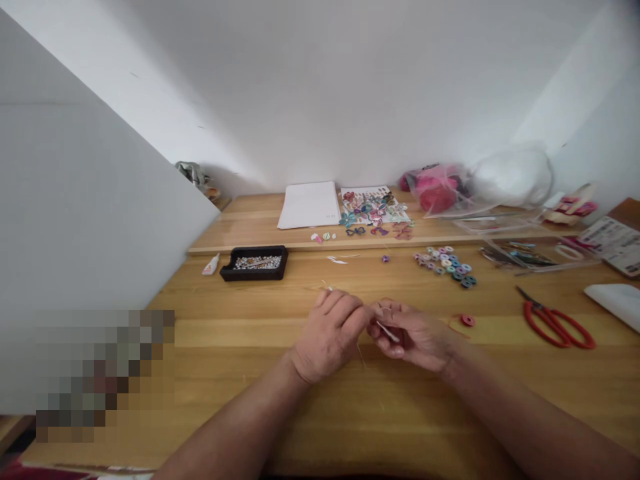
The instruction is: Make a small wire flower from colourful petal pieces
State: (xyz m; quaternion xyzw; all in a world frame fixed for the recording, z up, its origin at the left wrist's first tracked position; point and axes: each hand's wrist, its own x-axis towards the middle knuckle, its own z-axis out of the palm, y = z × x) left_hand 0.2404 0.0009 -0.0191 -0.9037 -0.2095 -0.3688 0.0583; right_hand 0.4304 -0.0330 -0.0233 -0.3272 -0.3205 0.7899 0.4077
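Observation:
My left hand (334,333) is closed, its back to the camera, and its fingertips meet those of my right hand over the middle of the desk. What it pinches is hidden. A small white tip shows above its knuckles, and a thin thread (361,355) hangs below it. My right hand (413,333) is turned partly palm up, with curled fingers closed on a slim white strip (387,331). A red thread spool (467,321) lies just right of this hand, with orange thread trailing from it.
Red-handled scissors (557,323) lie at the right. Several thread bobbins (445,261) are grouped behind my right hand. A black tray (254,263) of beads and a small glue bottle (211,265) stand at the left. Colourful butterfly-like pieces (373,210) lie on the raised shelf beside white paper (309,203).

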